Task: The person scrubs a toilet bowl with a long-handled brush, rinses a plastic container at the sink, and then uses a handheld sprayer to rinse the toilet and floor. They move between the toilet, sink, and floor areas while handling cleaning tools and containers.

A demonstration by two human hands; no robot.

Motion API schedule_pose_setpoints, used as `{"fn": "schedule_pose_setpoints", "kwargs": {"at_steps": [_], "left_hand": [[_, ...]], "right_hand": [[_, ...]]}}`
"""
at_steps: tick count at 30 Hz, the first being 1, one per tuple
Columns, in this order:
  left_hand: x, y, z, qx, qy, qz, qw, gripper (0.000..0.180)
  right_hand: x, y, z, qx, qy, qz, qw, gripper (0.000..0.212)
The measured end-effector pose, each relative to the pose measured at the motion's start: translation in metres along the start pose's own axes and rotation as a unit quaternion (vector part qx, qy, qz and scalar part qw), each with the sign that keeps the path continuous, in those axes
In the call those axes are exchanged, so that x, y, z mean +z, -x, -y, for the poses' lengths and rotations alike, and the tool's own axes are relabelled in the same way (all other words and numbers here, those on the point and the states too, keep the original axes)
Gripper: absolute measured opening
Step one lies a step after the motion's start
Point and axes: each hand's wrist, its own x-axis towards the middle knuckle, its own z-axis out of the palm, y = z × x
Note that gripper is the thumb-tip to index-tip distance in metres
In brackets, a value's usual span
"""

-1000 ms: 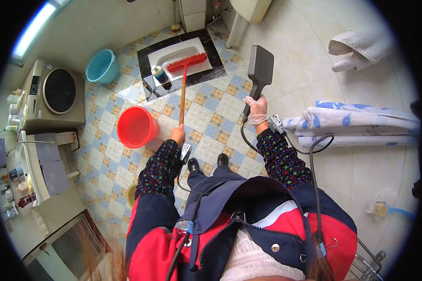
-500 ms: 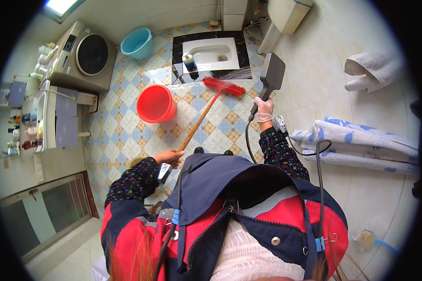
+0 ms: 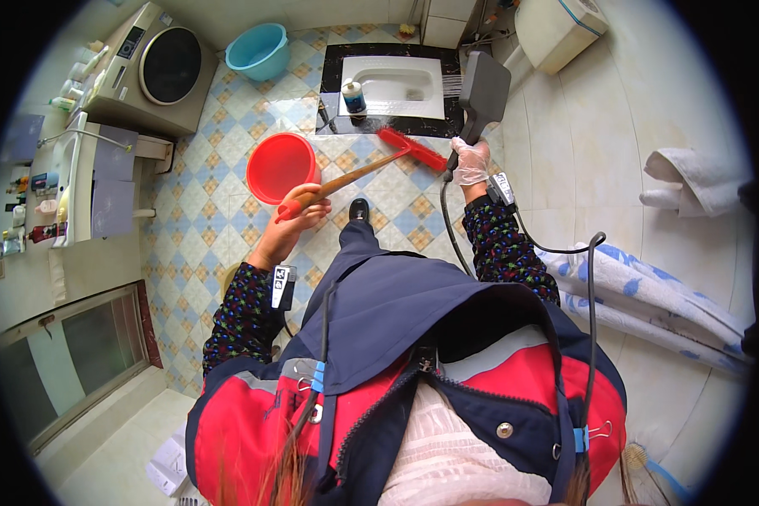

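Observation:
My bare left hand (image 3: 299, 215) is closed round the wooden handle of a red-bristled floor brush (image 3: 422, 153). The handle slants up to the right, and its red end cap shows below the grip. The brush head rests on the tiles near the black border of a white squat toilet (image 3: 436, 83). My right hand (image 3: 471, 162), in a clear plastic glove, grips a dark grey rectangular shower head (image 3: 486, 88) with a black hose (image 3: 449, 232). Faint spray shows near the toilet's front edge. A white-capped bottle (image 3: 353, 98) stands at the toilet's left side.
A red bucket (image 3: 283, 158) stands on the tiled floor, left of the brush. Behind it is a light blue basin (image 3: 259, 57) beside a washing machine (image 3: 148, 80). A sink cabinet (image 3: 111, 194) lines the left wall. Blue-patterned towels (image 3: 641, 291) hang at the right.
My left hand has moved forward and up, raising the handle's near end. The brush head has turned and shifted slightly right. One foot has stepped forward, and the view has shifted.

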Motion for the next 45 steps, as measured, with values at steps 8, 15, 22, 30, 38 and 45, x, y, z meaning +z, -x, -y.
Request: {"fn": "schedule_pose_setpoints", "kwargs": {"at_steps": [8, 15, 22, 30, 38, 45], "left_hand": [[-0.030, -0.119, -0.028, 0.275, -0.300, -0.098, 0.908, 0.015], [-0.076, -0.165, -0.036, 0.181, -0.110, -0.058, 0.976, 0.018], [-0.107, -0.173, -0.039, 0.193, -0.117, -0.067, 0.972, 0.020], [-0.131, -0.215, -0.090, 0.302, 0.175, -0.257, 0.901, 0.031], [-0.139, -0.211, -0.154, 0.346, 0.083, -0.351, 0.866, 0.029], [-0.168, -0.236, -0.180, 0.406, 0.025, -0.361, 0.839, 0.029]], "right_hand": [[0.060, -0.054, 0.002, -0.089, 0.194, 0.068, 0.975, 0.032], [0.127, -0.087, 0.007, -0.123, 0.388, 0.129, 0.904, 0.042], [0.200, -0.078, 0.006, -0.170, 0.450, 0.268, 0.835, 0.037], [0.261, -0.067, 0.010, -0.104, 0.355, 0.268, 0.889, 0.042], [0.247, -0.100, 0.044, -0.008, 0.211, 0.220, 0.952, 0.040], [0.224, -0.132, 0.041, -0.029, 0.241, 0.212, 0.947, 0.046]]}}
